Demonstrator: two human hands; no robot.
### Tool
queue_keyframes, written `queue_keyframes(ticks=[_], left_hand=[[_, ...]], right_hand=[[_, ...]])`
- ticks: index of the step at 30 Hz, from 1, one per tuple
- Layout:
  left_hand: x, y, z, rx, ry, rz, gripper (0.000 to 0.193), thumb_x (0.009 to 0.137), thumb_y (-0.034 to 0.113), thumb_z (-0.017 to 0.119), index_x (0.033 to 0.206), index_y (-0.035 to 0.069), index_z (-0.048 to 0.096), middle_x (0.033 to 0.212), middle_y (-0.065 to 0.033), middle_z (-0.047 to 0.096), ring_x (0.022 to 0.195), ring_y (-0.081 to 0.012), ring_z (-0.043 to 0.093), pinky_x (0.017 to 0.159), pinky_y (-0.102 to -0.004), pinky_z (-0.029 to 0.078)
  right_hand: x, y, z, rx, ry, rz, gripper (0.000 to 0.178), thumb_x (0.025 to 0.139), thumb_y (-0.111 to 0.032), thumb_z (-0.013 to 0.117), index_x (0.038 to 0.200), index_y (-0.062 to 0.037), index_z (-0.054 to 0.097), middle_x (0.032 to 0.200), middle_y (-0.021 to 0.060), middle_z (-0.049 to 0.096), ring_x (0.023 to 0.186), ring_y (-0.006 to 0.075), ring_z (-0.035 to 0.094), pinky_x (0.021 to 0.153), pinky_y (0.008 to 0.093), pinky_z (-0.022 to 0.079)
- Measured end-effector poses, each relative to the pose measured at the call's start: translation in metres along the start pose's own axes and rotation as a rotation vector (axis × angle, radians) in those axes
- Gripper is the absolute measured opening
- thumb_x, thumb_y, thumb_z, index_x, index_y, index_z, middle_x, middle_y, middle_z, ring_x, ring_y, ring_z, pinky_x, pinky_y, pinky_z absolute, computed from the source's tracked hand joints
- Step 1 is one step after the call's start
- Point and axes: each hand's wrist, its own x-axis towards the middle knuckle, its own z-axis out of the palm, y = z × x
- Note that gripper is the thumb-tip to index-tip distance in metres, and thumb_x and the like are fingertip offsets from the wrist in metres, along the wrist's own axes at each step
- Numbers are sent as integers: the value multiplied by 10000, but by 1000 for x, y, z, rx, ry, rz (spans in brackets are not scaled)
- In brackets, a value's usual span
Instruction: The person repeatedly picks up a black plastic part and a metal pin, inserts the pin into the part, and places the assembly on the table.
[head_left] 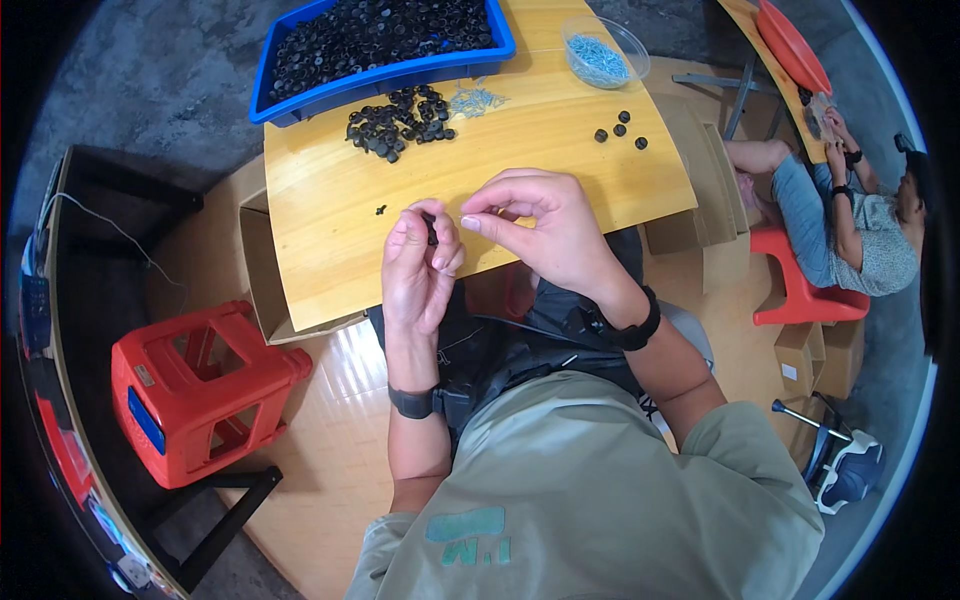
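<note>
My left hand is closed around a small black plastic part, held up over the near edge of the wooden table. Just to its right, my right hand pinches thumb and forefinger together close to that part. Whatever sits between those fingertips is too small to make out. Beyond both hands lies a loose pile of black round parts, and beside it a little heap of silvery pins or screws. A tiny black piece rests on the wood left of my left hand.
At the far left a blue tray is full of black round parts. A clear bowl of bluish metal pins stands far right, with several black pieces nearer. A red stool is at left. Another person sits at right.
</note>
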Motion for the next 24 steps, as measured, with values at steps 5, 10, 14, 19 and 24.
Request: queue_keyframes(ticks=[5,10,14,19,24], left_hand=[[-2,-4,15,31,35,-29,284,987,292,456,1150,61,477,762,-31,516,576,-71,391,526,-196,317],[-1,-5,20,92,3,-13,223,993,286,444,1062,77,479,723,-31,503,570,-76,383,525,-199,318],[-1,-5,21,178,24,-4,188,995,259,447,1014,73,470,714,-29,500,572,-77,389,524,-200,319],[1,-11,17,395,58,54,189,995,250,448,1015,64,470,724,-18,505,573,-69,395,522,-200,321],[-3,-10,17,231,71,0,197,1002,247,431,1012,56,475,745,-23,521,596,-76,429,536,-204,334]], right_hand=[[0,-3,4,-134,21,-186,108,799,17,646,900,17,683,797,108,676,714,156,666,651,261,532],[-1,-10,9,-123,40,-164,131,793,36,626,917,26,666,755,101,672,656,163,665,627,273,535],[0,-9,9,-143,12,-165,114,779,43,620,887,31,655,726,102,666,630,166,664,613,281,534],[0,-11,6,-352,-22,-245,100,773,24,632,870,26,656,707,105,662,623,164,660,595,289,526],[5,-3,2,-171,-13,78,150,744,-49,705,886,-14,673,730,79,655,633,167,643,569,294,503]])
